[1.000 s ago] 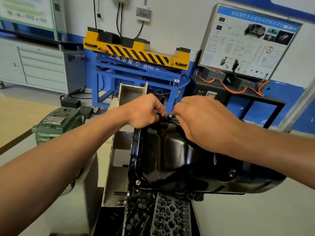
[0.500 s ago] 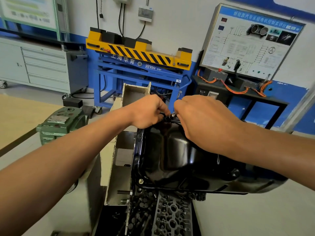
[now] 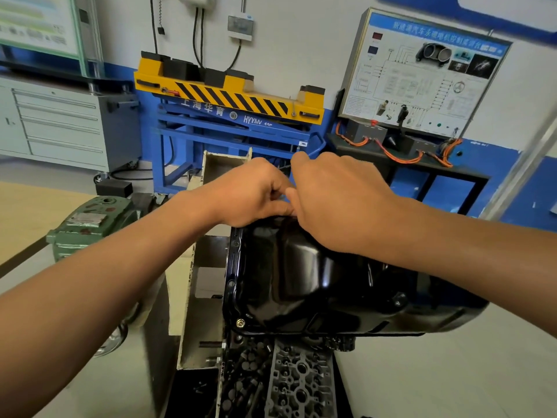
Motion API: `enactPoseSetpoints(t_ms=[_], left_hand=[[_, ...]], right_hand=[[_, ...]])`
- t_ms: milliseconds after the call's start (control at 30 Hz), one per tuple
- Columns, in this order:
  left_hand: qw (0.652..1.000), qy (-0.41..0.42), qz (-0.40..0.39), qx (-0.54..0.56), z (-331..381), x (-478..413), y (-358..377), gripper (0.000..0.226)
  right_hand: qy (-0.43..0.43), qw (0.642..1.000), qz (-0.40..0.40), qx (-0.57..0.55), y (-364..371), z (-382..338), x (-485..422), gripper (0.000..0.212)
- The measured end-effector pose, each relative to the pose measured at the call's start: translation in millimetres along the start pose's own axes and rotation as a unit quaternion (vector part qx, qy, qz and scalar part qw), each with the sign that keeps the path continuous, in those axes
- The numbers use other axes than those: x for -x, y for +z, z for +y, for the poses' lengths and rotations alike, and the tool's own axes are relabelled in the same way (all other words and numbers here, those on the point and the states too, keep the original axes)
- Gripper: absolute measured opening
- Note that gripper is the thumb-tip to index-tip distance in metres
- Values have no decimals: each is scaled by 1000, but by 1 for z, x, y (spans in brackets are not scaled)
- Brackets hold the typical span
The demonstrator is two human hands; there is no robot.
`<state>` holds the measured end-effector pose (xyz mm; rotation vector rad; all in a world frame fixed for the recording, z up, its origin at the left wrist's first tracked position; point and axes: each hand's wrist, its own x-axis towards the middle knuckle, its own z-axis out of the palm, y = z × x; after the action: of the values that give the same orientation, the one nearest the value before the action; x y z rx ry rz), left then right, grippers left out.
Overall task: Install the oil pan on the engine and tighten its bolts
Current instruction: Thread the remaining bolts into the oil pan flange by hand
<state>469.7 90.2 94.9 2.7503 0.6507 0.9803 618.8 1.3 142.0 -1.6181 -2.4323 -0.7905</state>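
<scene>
Bright, even indoor light fills the room, and the shadows are soft and faint. The glossy black oil pan (image 3: 301, 276) carries pale streaks of glare along its rounded shoulder, while the engine (image 3: 301, 384) beneath it sits in darker shade. The wide lens bows straight lines near the edges, so the grey cabinet (image 3: 60, 128) leans at the left. The metal post (image 3: 524, 173) at the right edge is smeared with blur, and the small print on the wall panel (image 3: 422, 76) is too soft to read.

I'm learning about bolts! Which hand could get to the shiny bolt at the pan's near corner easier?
Probably the left hand. The bolt sits on the left rim of the oil pan, on the same side as the left forearm. The right hand would have to cross over the pan's hump.
</scene>
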Motion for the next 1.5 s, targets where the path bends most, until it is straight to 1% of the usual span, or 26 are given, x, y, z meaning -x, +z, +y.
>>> enactPoseSetpoints(t_ms=[67, 133, 167, 200, 267, 300, 367, 400, 467, 533, 567, 633, 667, 733, 833, 867, 933, 1000, 1067, 1133, 1200, 1267, 1333, 1400, 1467, 1500], left_hand=[[999, 34, 1, -36, 2, 3, 2, 30], [998, 37, 7, -44, 3, 6, 2, 19], [999, 29, 7, -43, 2, 7, 3, 14], [999, 22, 9, -44, 0, 7, 4, 11], [998, 14, 11, -52, -2, 6, 6, 17], [998, 11, 8, -57, -1, 5, 8, 18], [998, 10, 4, -65, 1, 5, 8, 17], [998, 15, 8, -64, 1, 6, 7, 17], [998, 7, 10, -62, -1, 7, 8, 33], [998, -7, 7, -64, -3, 8, 9, 48], [998, 1, 11, -66, -4, 8, 10, 46], [997, 28, 32, -57, -3, 10, 11, 26], [997, 37, 39, -55, -3, 11, 11, 16], [996, 47, 45, -55, -4, 11, 11, 14], [996, 58, 44, -61, -5, 11, 11, 5], [995, 56, 42, -69, -6, 11, 12, 4], [995, 53, 44, -75, -9, 11, 12, 19], [994, 64, 56, -73, -11, 11, 12, 32], [992, 81, 56, -75, -10, 11, 12, 24], [990, 92, 54, -88, -7, 11, 12, 12], [990, 89, 53, -94, -7, 11, 11, 10], [991, 81, 49, -92, -8, 12, 11, 17], [992, 61, 42, -99, -11, 13, 10, 31], [992, 54, 41, -105, -13, 14, 10, 38], [993, 59, 37, -95, -12, 14, 9, 33], [993, 67, 38, -91, -12, 13, 9, 25]], right_hand=[[-24, 1000, -12, -16, -8, 4, 6, 16], [-53, 998, -23, -2, -14, 8, 16, 10], [-64, 997, -26, 19, -16, 8, 20, 11], [-69, 996, -29, 43, -17, 8, 23, 21], [-73, 994, -31, 71, -17, 8, 26, 39], [-73, 994, -29, 74, -19, 8, 27, 40], [-64, 994, -18, 82, -21, 8, 27, 31], [-57, 994, -8, 89, -22, 8, 26, 33], [-51, 992, 17, 113, -24, 6, 25, 49], [-55, 990, 36, 126, -26, 4, 25, 55], [-55, 989, 38, 129, -27, 4, 26, 55], [-63, 989, 31, 129, -30, 4, 26, 54], [-72, 989, 17, 128, -31, 4, 26, 49], [-83, 989, -24, 121, -34, 3, 26, 38], [-80, 990, -43, 108, -37, -2, 26, 39], [-77, 990, -33, 113, -37, -4, 25, 37], [-71, 989, 7, 134, -33, -4, 23, 43], [-66, 986, 25, 149, -32, -3, 21, 47], [-75, 987, 21, 139, -32, -2, 21, 41], [-95, 989, -8, 115, -32, 0, 22, 22], [-104, 990, -26, 95, -33, 0, 22, 17], [-96, 991, -15, 87, -32, 1, 21, 22], [-82, 992, 15, 100, -29, 1, 18, 38], [-77, 989, 41, 118, -26, 1, 18, 51], [-78, 990, 50, 106, -26, 2, 19, 54], [-84, 990, 46, 100, -27, 3, 20, 53]])
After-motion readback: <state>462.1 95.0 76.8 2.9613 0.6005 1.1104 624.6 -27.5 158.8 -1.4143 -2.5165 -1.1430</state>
